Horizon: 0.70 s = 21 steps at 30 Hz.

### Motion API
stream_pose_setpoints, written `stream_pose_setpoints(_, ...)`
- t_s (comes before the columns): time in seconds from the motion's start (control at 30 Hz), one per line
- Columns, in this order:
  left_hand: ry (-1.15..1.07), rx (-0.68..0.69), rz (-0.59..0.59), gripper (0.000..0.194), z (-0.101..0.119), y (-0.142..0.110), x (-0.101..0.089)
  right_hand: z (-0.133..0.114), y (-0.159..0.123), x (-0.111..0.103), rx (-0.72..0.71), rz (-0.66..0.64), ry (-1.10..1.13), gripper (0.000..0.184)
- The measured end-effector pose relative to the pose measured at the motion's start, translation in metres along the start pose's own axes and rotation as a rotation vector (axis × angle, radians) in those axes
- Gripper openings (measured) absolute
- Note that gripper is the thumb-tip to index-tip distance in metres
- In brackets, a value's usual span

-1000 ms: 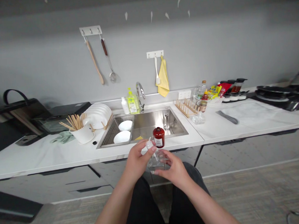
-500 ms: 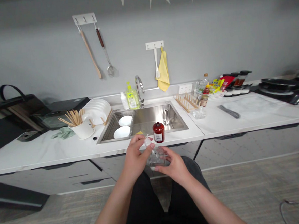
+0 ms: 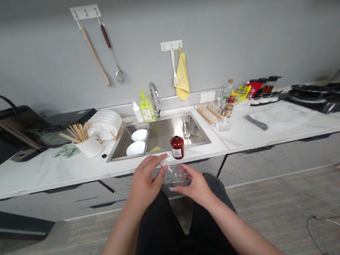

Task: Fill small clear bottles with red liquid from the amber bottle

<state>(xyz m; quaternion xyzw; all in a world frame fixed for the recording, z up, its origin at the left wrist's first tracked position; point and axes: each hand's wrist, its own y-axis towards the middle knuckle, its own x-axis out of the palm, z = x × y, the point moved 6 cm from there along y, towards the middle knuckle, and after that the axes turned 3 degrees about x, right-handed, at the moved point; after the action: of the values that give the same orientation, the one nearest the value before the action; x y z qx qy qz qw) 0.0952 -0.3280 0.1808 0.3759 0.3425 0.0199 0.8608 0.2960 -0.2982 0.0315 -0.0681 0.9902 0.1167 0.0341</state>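
the left hand [image 3: 144, 179] held one white pump top [image 3: 163, 163] between the thumb and the forefinger, which were closed on it; its other fingers were partly hidden. the right hand [image 3: 195, 184] was clamped on one clear bottle [image 3: 176, 178], with the thumb at the near side and the fingers at the far side, so they stood apart by the bottle's width. the bottle was thus between the two hands, to the right of the left thumb. the pump top leaned toward it from the far left; i could not tell whether its lower end was inside.

one red bottle [image 3: 177, 148] stood just beyond the fingers, upright on the counter [image 3: 201, 156], touched by no hand. in the left part of the sink [image 3: 170, 133] were two white bowls [image 3: 136, 147], and at its far side stood two soap bottles [image 3: 147, 107].
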Motion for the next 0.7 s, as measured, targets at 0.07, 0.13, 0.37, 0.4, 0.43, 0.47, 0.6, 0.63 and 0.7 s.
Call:
stream_pose_setpoints(0.07, -0.003, 0.007, 0.005, 0.034, 0.000, -0.004, 0.001, 0.001, 0.000, 0.000, 0.007, 0.003, -0.003, 0.084)
stream_pose_setpoints(0.13, -0.001, 0.006, 0.024, 0.035, -0.001, -0.007, 0.002, 0.001, 0.000, -0.001, 0.007, 0.003, -0.003, 0.085)
stream_pose_setpoints(0.37, -0.021, -0.058, 0.053, 0.037, -0.009, -0.015, 0.008, 0.002, -0.001, 0.000, 0.012, -0.012, 0.010, 0.084)
stream_pose_setpoints(0.4, -0.022, -0.081, 0.068, 0.038, -0.012, -0.017, 0.009, 0.003, -0.001, -0.001, 0.013, -0.011, 0.005, 0.084)
stream_pose_setpoints(0.43, -0.025, -0.107, 0.084, 0.039, -0.015, -0.019, 0.010, 0.004, -0.001, -0.001, 0.013, -0.008, 0.000, 0.084)
stream_pose_setpoints(0.47, -0.029, -0.135, 0.095, 0.041, -0.019, -0.022, 0.012, 0.006, -0.001, 0.000, 0.012, -0.008, -0.003, 0.084)
stream_pose_setpoints(0.6, -0.066, -0.229, 0.133, 0.043, -0.033, -0.035, 0.018, 0.013, -0.001, 0.004, 0.016, -0.019, 0.013, 0.085)
stream_pose_setpoints(0.63, -0.076, -0.243, 0.142, 0.042, -0.035, -0.038, 0.019, 0.015, 0.000, 0.005, 0.019, -0.022, 0.017, 0.086)
stream_pose_setpoints(0.7, -0.084, -0.257, 0.159, 0.039, -0.039, -0.042, 0.020, 0.019, 0.000, 0.008, 0.027, -0.022, 0.019, 0.087)
